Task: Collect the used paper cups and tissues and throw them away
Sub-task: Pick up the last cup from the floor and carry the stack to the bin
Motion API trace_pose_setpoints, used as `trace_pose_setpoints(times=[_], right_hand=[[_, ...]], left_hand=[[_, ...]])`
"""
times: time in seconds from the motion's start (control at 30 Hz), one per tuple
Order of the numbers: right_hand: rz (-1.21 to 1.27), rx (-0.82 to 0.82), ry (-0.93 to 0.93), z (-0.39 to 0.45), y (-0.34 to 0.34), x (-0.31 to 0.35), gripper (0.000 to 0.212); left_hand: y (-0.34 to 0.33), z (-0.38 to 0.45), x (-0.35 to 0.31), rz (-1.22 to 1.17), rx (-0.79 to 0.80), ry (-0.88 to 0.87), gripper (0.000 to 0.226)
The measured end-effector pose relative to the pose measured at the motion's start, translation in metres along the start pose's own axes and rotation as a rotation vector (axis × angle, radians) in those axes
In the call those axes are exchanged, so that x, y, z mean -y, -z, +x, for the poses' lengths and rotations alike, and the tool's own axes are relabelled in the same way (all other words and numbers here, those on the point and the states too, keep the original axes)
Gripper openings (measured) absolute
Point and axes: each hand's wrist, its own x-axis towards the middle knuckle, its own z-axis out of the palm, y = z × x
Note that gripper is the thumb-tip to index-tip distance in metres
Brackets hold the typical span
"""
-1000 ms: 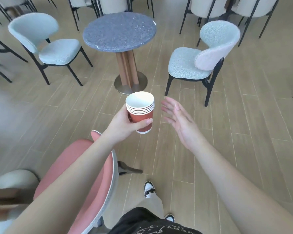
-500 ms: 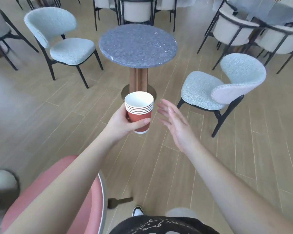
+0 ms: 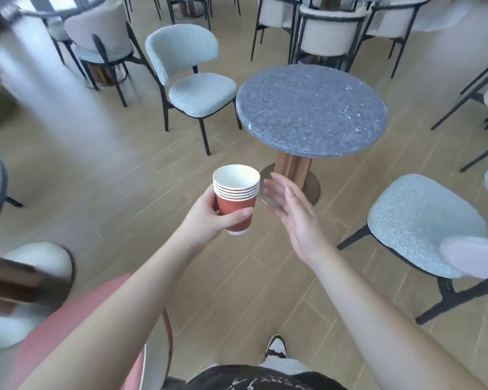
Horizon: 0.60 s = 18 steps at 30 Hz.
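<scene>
**Stack of cups in hand, view swings past the round table**

Over the last second the view has swung left: the round grey speckled table (image 3: 310, 111) has slid from upper centre-left of the frame to the right of centre, and the pale blue chair (image 3: 192, 77) now sits left of it. Nothing rests on that tabletop that can be seen, so the turn reads as a search for a bin or for another table, not a pickup here. No bin and no tissues show anywhere in view.

The hands themselves have barely changed. The left hand (image 3: 212, 218) grips the stack of red paper cups (image 3: 236, 197), thumb across the front of the outer cup and fingers wrapped behind it. The stack stands upright, about 6 white rims showing nested at the top, and the top cup looks empty inside.

The right hand (image 3: 290, 209) is spread and holds nothing, fingers straight and slightly apart, palm turned toward the cups. It hovers just beside the stack on its right, close to the rims but apart from them.

The cups look gathered; disposal is the part that remains, and whether tissues are still to be collected cannot be told.
</scene>
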Motion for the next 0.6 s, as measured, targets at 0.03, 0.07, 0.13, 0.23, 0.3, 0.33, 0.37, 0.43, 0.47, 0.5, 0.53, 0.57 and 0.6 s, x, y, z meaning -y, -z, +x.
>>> trace_pose_setpoints(times=[0.03, 0.07, 0.13, 0.23, 0.3, 0.33, 0.37, 0.43, 0.47, 0.5, 0.53, 0.57, 0.6], right_hand=[[0.006, 0.024, 0.0, 0.015, 0.003, 0.002, 0.045], [0.01, 0.054, -0.008, 0.03, 0.004, 0.003, 0.044], [0.02, 0.111, -0.029, 0.058, 0.003, 0.002, 0.044], [0.047, 0.163, -0.046, 0.101, -0.006, -0.003, 0.044], [0.05, 0.207, -0.058, 0.132, -0.019, -0.008, 0.043], [0.053, 0.23, -0.069, 0.147, -0.026, -0.01, 0.043], [0.059, 0.252, -0.08, 0.164, -0.035, -0.014, 0.042], [0.055, 0.288, -0.091, 0.198, -0.054, -0.021, 0.042], [0.044, 0.31, -0.092, 0.215, -0.065, -0.023, 0.042], [0.035, 0.33, -0.094, 0.233, -0.076, -0.026, 0.042], [0.03, 0.346, -0.099, 0.25, -0.088, -0.027, 0.043], [0.022, 0.361, -0.102, 0.267, -0.1, -0.027, 0.043], [0.012, 0.371, -0.102, 0.284, -0.111, -0.026, 0.042]], left_hand=[[0.002, 0.008, -0.003, 0.004, -0.026, 0.003, 0.06], [0.005, 0.016, -0.005, 0.008, -0.049, 0.006, 0.059], [0.013, 0.03, -0.009, 0.004, -0.103, 0.019, 0.059], [0.031, 0.052, -0.011, -0.014, -0.177, 0.04, 0.059], [0.047, 0.069, -0.008, -0.028, -0.215, 0.049, 0.058], [0.056, 0.079, -0.006, -0.035, -0.237, 0.053, 0.057], [0.067, 0.089, -0.004, -0.039, -0.264, 0.057, 0.057], [0.091, 0.109, 0.002, -0.035, -0.315, 0.053, 0.059], [0.104, 0.119, 0.005, -0.031, -0.34, 0.043, 0.062], [0.118, 0.13, 0.008, -0.03, -0.364, 0.037, 0.067], [0.132, 0.141, 0.01, -0.037, -0.387, 0.036, 0.072], [0.146, 0.151, 0.011, -0.052, -0.411, 0.036, 0.074], [0.159, 0.161, 0.012, -0.065, -0.43, 0.035, 0.074]])
